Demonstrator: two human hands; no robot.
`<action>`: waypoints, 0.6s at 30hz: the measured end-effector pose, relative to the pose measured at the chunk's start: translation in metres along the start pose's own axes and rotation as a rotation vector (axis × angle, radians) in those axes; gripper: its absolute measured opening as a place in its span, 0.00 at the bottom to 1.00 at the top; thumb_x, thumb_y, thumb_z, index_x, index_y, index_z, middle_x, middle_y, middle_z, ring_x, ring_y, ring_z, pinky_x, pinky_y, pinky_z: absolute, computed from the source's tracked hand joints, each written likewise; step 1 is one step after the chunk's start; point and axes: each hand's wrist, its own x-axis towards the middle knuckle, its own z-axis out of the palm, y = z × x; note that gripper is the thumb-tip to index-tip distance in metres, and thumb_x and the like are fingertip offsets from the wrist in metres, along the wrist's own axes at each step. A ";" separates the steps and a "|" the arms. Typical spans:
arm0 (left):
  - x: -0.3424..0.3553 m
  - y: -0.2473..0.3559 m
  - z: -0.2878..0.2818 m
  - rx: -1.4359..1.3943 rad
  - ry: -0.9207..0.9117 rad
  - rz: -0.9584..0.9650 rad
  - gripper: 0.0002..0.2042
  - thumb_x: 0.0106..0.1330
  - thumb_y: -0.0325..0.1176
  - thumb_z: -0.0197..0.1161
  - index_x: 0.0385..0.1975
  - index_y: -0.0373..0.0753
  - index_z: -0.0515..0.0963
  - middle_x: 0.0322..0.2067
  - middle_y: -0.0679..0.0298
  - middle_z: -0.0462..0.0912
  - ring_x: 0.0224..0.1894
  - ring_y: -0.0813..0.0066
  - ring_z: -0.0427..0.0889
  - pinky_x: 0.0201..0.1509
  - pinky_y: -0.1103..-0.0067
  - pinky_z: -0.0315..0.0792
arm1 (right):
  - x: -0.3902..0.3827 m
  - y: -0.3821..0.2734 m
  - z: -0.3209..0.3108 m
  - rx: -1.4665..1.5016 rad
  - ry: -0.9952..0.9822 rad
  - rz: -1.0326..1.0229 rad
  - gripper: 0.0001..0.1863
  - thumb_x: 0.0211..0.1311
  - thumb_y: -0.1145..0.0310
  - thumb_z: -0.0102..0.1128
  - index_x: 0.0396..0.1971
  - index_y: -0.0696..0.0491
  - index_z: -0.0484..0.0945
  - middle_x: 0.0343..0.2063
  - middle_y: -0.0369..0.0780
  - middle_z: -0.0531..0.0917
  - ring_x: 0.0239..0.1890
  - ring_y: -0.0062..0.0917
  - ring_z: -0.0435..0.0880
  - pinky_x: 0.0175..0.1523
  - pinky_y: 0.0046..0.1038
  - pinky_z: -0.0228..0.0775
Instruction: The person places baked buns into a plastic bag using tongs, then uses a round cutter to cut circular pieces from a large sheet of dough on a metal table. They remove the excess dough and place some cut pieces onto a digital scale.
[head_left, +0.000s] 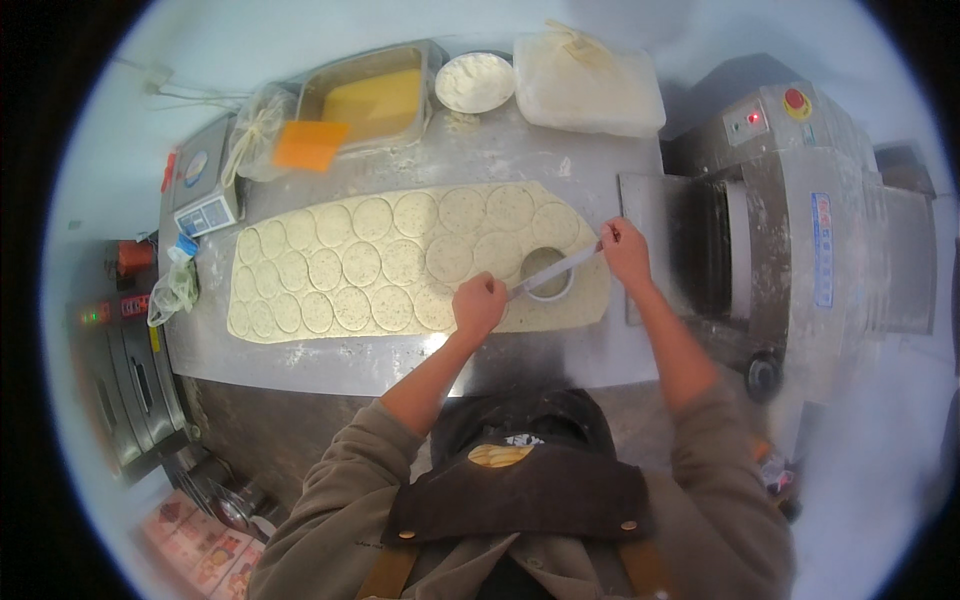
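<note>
A long sheet of pale, speckled dough [560,315] lies across the metal table, marked with rows of cut circles. Near its right end sits a round ring cutter [553,297]. Across the top of the ring runs a long, flat, pale strip [556,268], slanting up to the right. My left hand [480,303] is closed on the strip's lower left end, just above the dough. At the upper right end, my right hand [625,252] pinches it past the dough's edge. Whether the strip touches the ring, I cannot tell.
Along the back of the metal table [330,360] stand a deep metal tray [430,75], a bowl of white flour [475,82] and a white plastic-covered box [590,90]. Scales [205,185] are at left. A large machine [800,170] borders the right side.
</note>
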 end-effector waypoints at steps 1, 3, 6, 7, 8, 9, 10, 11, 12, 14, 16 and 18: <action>0.000 0.000 0.000 -0.003 -0.004 -0.004 0.15 0.64 0.40 0.59 0.22 0.34 0.78 0.23 0.46 0.82 0.29 0.42 0.83 0.34 0.54 0.73 | 0.000 -0.005 -0.002 -0.086 0.024 -0.098 0.08 0.71 0.67 0.60 0.37 0.56 0.81 0.29 0.42 0.86 0.31 0.32 0.86 0.40 0.34 0.76; 0.000 0.001 0.000 0.003 -0.007 -0.006 0.15 0.64 0.40 0.59 0.22 0.34 0.79 0.24 0.46 0.82 0.30 0.42 0.83 0.34 0.54 0.73 | 0.000 -0.013 -0.004 -0.205 0.072 -0.246 0.08 0.70 0.67 0.60 0.37 0.56 0.81 0.29 0.45 0.86 0.33 0.39 0.86 0.42 0.38 0.76; 0.002 0.003 -0.001 0.023 -0.011 -0.015 0.14 0.64 0.40 0.59 0.23 0.35 0.79 0.24 0.46 0.83 0.30 0.42 0.83 0.34 0.54 0.73 | 0.004 -0.024 -0.006 -0.224 0.000 -0.263 0.11 0.69 0.64 0.56 0.32 0.56 0.79 0.32 0.49 0.85 0.39 0.50 0.84 0.43 0.49 0.74; 0.002 0.004 -0.001 0.042 -0.021 -0.042 0.14 0.64 0.40 0.59 0.23 0.35 0.79 0.24 0.46 0.83 0.30 0.42 0.83 0.34 0.54 0.73 | 0.005 -0.027 -0.006 -0.236 -0.037 -0.223 0.10 0.69 0.64 0.57 0.33 0.55 0.80 0.30 0.47 0.85 0.37 0.47 0.85 0.43 0.46 0.75; 0.002 0.005 -0.002 0.026 -0.009 -0.014 0.14 0.64 0.40 0.59 0.23 0.35 0.79 0.24 0.46 0.83 0.30 0.42 0.83 0.34 0.54 0.73 | 0.005 -0.029 -0.007 -0.249 -0.074 -0.183 0.10 0.70 0.64 0.58 0.34 0.55 0.80 0.29 0.45 0.86 0.36 0.44 0.85 0.43 0.44 0.75; 0.001 0.005 -0.003 0.020 -0.009 -0.010 0.14 0.64 0.40 0.60 0.23 0.35 0.79 0.24 0.46 0.83 0.30 0.42 0.83 0.34 0.54 0.73 | 0.005 -0.031 -0.007 -0.273 -0.132 -0.119 0.09 0.70 0.64 0.59 0.35 0.55 0.81 0.27 0.43 0.86 0.34 0.42 0.86 0.43 0.41 0.76; 0.000 0.005 -0.004 0.009 -0.016 -0.011 0.14 0.64 0.40 0.60 0.23 0.35 0.79 0.24 0.46 0.83 0.30 0.42 0.83 0.34 0.54 0.73 | 0.003 -0.032 -0.007 -0.254 -0.112 -0.142 0.10 0.71 0.64 0.59 0.36 0.55 0.81 0.27 0.44 0.86 0.34 0.42 0.86 0.42 0.42 0.76; -0.003 0.004 -0.005 0.017 -0.022 0.000 0.15 0.64 0.40 0.60 0.23 0.35 0.79 0.24 0.46 0.83 0.30 0.41 0.83 0.34 0.54 0.73 | -0.001 -0.033 -0.008 -0.247 -0.112 -0.141 0.10 0.71 0.63 0.58 0.36 0.54 0.81 0.27 0.44 0.86 0.33 0.43 0.86 0.42 0.42 0.76; -0.006 0.002 -0.008 0.020 -0.034 0.006 0.15 0.64 0.40 0.60 0.23 0.34 0.80 0.24 0.46 0.83 0.30 0.41 0.83 0.34 0.54 0.73 | -0.007 -0.034 -0.008 -0.237 -0.105 -0.133 0.10 0.71 0.63 0.58 0.36 0.54 0.82 0.27 0.44 0.87 0.33 0.43 0.86 0.41 0.42 0.76; -0.016 -0.004 -0.013 0.034 -0.053 0.011 0.15 0.63 0.40 0.60 0.23 0.34 0.80 0.23 0.46 0.82 0.30 0.41 0.83 0.34 0.54 0.73 | -0.023 -0.035 -0.007 -0.236 -0.096 -0.136 0.10 0.71 0.63 0.59 0.36 0.54 0.82 0.27 0.45 0.86 0.32 0.43 0.86 0.40 0.42 0.76; -0.028 -0.013 -0.019 0.063 -0.085 -0.016 0.14 0.63 0.40 0.61 0.23 0.34 0.80 0.23 0.46 0.82 0.30 0.41 0.83 0.34 0.54 0.73 | -0.040 -0.036 -0.005 -0.238 -0.116 -0.128 0.11 0.71 0.62 0.59 0.35 0.54 0.82 0.26 0.45 0.86 0.31 0.43 0.86 0.39 0.42 0.76; -0.037 -0.021 -0.022 0.069 -0.075 -0.003 0.14 0.63 0.40 0.61 0.23 0.35 0.80 0.23 0.46 0.82 0.30 0.41 0.83 0.34 0.54 0.73 | -0.055 -0.037 -0.002 -0.240 -0.175 -0.101 0.11 0.71 0.62 0.60 0.35 0.54 0.82 0.26 0.45 0.86 0.31 0.43 0.86 0.39 0.42 0.76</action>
